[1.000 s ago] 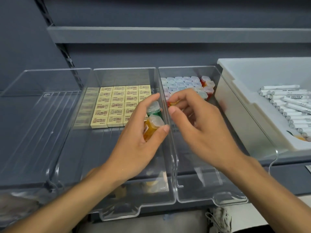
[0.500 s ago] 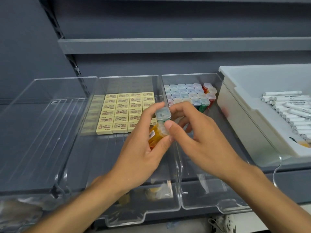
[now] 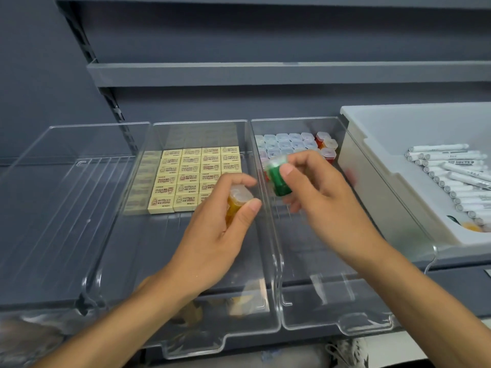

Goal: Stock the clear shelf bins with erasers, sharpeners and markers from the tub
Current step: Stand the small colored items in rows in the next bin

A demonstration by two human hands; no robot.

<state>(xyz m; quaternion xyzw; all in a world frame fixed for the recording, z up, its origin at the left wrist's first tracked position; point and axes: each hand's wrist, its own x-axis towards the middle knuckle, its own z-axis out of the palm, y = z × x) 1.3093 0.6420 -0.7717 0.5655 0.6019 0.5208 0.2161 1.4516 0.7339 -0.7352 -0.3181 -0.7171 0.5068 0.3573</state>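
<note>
Our left hand [image 3: 210, 235] grips an orange clear-capped plastic sharpener [image 3: 239, 196] above the clear plastic bin [image 3: 148, 248] of cream erasers [image 3: 180, 176], while our right hand [image 3: 326, 203] pinches a green clear-capped sharpener [image 3: 277, 179] over the neighbouring sharpener bin [image 3: 318, 301].

The tub [image 3: 393, 128] runs off the right edge; the green sharpener [image 3: 277, 179] is blurred.

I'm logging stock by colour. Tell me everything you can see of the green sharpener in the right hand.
The small green translucent plastic sharpener carries a clear pale cap on its upper end. It is tilted and motion-blurred, pinched by the right hand, thumb in front, fingers behind, held above the right-hand clear plastic bin. Only that hand touches it.
</note>
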